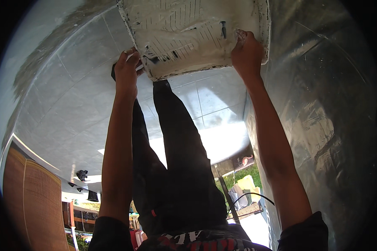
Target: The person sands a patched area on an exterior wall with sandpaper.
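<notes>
Hardly anything of that kind here: one small sign [247, 160] shows far off in the lower middle, past the tiled floor's edge and just above the strip of grass, a dark rectangular board with a red and white curved mark on it; no packages, no labels, no screens anywhere else in view

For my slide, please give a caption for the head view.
Both hands, left hand and right hand, grip a white mortar-smeared tile above a grey tiled floor.
</notes>
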Motion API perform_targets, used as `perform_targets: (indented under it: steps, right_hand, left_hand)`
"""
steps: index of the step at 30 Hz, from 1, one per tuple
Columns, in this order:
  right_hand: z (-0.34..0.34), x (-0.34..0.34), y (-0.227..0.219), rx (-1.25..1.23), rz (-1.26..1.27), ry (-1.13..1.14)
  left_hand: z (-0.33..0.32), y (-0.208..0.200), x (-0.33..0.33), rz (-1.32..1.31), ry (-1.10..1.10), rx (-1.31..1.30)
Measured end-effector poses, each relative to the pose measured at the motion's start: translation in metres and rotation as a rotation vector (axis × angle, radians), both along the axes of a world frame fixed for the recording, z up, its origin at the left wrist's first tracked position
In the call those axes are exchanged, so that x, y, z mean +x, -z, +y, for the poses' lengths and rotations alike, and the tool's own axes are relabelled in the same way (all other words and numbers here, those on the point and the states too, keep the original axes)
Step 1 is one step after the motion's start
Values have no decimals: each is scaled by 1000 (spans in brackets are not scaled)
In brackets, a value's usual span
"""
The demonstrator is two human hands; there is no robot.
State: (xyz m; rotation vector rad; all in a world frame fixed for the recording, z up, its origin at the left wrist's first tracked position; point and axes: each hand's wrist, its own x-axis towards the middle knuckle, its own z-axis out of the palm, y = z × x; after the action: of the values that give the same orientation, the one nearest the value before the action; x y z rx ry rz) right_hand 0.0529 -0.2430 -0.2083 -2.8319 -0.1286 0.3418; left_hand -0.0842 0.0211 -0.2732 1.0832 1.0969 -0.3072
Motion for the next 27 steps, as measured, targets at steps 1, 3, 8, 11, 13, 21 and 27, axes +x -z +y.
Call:
perform_targets:
  steps: [1,3,8,11,13,21,27]
  right_hand:
    - [2,-2,1,-4,-1,0]
    - [6,-6,4,11,-46,33]
    - [-5,2,-14,113,40,139]
    - [-12,5,-15,139,15,117]
    - [-7,-2,-5,-10,-16,-136]
    - [-17,12,-6,277,117,-70]
    - [-8,-8,-7,53,84,-211]
  left_hand:
    - [0,-2,0,3,-8,15]
    - [-1,-4,-1,4,2,19]
    - [1,-4,-3,-2,-10,28]
    - [-1,-6,-1,7,22,30]
    - [-2,-5,1,8,-14,5]
    - [-2,-7,0,0,1,8]
    - [-1,-2,-1,-17,-19,-8]
